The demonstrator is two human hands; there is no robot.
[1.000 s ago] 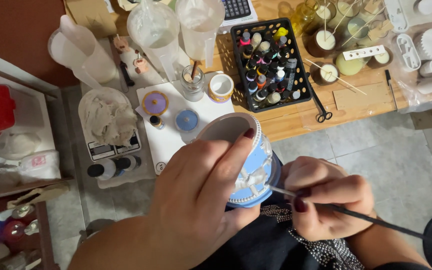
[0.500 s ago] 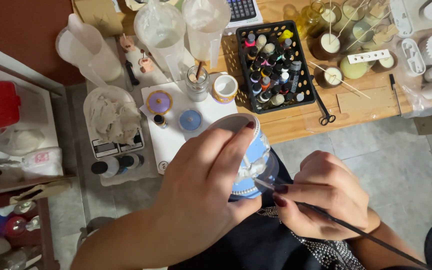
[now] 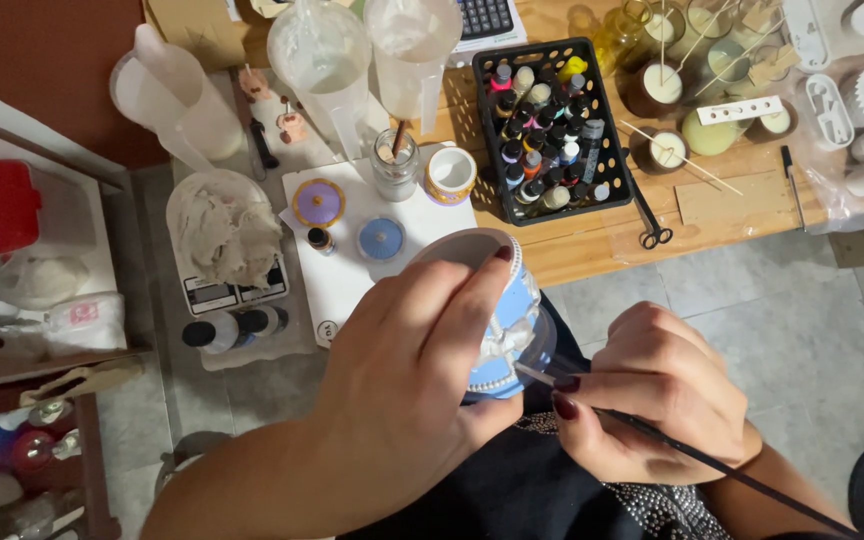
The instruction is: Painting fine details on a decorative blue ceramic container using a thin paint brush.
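The left hand [image 3: 407, 385] curls in a wrapping grip, fingers spread, while the right hand [image 3: 657, 395] pinches thumb against fingertips.

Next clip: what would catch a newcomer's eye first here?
Front and centre, the left hand grips a blue-and-white jar while the right hand holds a thin brush to its side. Beyond them, on the wooden table, stands a black crate of small paint bottles, with candles in glass jars to its right.
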